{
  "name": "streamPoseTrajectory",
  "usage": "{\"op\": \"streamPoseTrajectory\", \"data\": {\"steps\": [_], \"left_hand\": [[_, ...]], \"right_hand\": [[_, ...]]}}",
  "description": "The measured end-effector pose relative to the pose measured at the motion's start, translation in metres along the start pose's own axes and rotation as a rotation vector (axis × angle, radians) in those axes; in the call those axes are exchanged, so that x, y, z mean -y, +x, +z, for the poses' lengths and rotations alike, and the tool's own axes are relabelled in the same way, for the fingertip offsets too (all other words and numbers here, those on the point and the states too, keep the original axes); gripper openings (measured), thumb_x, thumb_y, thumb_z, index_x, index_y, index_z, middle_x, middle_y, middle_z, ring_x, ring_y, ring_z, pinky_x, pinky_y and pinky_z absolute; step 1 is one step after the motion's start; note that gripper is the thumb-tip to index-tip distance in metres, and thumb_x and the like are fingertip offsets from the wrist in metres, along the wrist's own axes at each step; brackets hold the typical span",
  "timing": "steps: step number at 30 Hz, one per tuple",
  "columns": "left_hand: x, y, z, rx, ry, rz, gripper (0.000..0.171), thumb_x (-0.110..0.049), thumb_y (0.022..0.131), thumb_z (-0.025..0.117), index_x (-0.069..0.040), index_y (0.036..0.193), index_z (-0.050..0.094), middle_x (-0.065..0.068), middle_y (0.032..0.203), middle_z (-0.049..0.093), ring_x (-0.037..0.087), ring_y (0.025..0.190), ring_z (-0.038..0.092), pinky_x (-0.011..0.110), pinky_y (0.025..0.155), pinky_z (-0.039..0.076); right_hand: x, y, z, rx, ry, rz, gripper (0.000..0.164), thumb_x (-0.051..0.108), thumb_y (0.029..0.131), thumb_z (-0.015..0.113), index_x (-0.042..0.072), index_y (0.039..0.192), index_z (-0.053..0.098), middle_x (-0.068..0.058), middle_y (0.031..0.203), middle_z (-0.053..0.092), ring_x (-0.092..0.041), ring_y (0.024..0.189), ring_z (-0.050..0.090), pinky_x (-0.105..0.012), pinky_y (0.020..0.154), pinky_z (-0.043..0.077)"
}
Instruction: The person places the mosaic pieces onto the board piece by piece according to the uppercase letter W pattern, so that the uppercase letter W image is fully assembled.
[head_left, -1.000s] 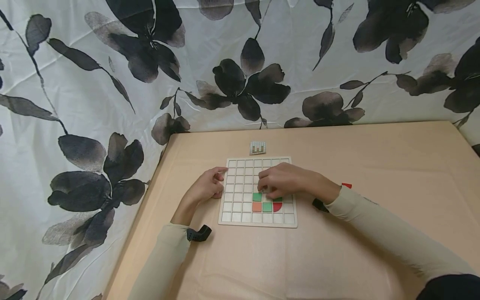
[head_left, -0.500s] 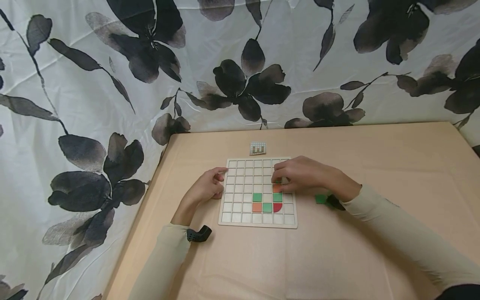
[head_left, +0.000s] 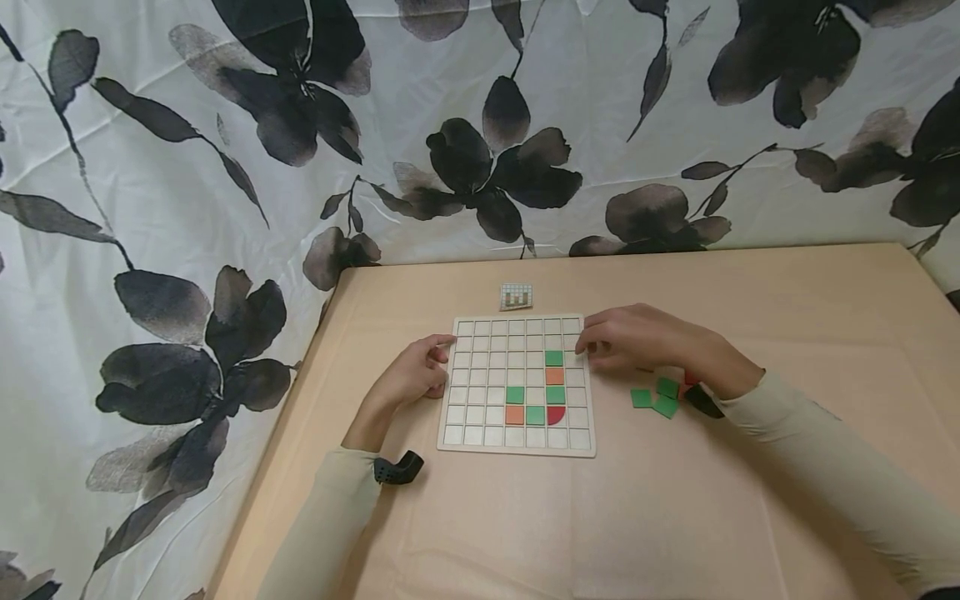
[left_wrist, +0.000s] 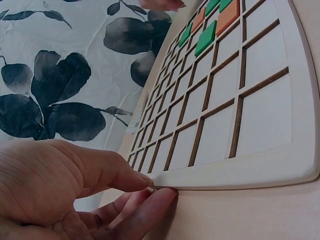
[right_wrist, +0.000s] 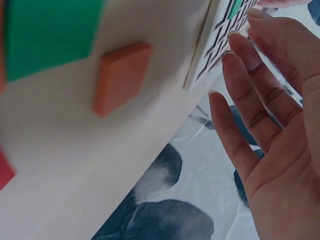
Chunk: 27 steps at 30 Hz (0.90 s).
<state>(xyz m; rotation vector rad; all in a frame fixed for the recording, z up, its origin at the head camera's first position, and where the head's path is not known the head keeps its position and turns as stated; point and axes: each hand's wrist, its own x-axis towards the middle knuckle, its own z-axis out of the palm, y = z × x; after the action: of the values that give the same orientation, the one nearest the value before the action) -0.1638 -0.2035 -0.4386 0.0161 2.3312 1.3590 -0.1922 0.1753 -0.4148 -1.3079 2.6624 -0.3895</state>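
A white grid board (head_left: 517, 450) lies on the table, its right part bearing several green and orange tiles and one red rounded tile (head_left: 555, 414). The topmost of these is a green tile (head_left: 553, 358) above an orange tile (head_left: 554, 377). At the board's left edge, my left hand (head_left: 408, 371) holds the rim; the left wrist view shows the thumb (left_wrist: 125, 175) and fingertips meeting there. My right hand (head_left: 633, 333) hovers beside the right edge, fingers loosely bent. Nothing is between them in the right wrist view, where the hand (right_wrist: 280, 125) shows its palm side.
Loose green tiles (head_left: 641, 398) lie right of the board, near a red piece (head_left: 688, 379) partly hidden by my right wrist. An orange tile (right_wrist: 122, 80) shows in the right wrist view. Behind the board lies a small card (head_left: 516, 297) with a printed grid.
My right hand has moved right, from over the board to beyond its right edge, and let go of the topmost green tile. The loose tiles are uncovered. My left hand stays in place.
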Motion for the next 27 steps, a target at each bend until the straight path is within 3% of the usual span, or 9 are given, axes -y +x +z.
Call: {"op": "streamPoseTrajectory", "data": {"steps": [27], "left_hand": [[-0.003, 0.0, 0.001, -0.017, 0.022, -0.01, 0.069, 0.016, 0.087, 0.053, -0.011, 0.15, 0.046, 0.013, 0.11, 0.046, 0.018, 0.074, 0.051, 0.03, 0.06, 0.054]], "right_hand": [[-0.029, -0.05, -0.001, 0.008, 0.01, 0.17, 0.029, 0.024, 0.082, 0.084, 0.02, 0.11, 0.076, 0.008, 0.099, 0.061, -0.007, 0.081, 0.054, -0.033, 0.072, 0.05]]}}
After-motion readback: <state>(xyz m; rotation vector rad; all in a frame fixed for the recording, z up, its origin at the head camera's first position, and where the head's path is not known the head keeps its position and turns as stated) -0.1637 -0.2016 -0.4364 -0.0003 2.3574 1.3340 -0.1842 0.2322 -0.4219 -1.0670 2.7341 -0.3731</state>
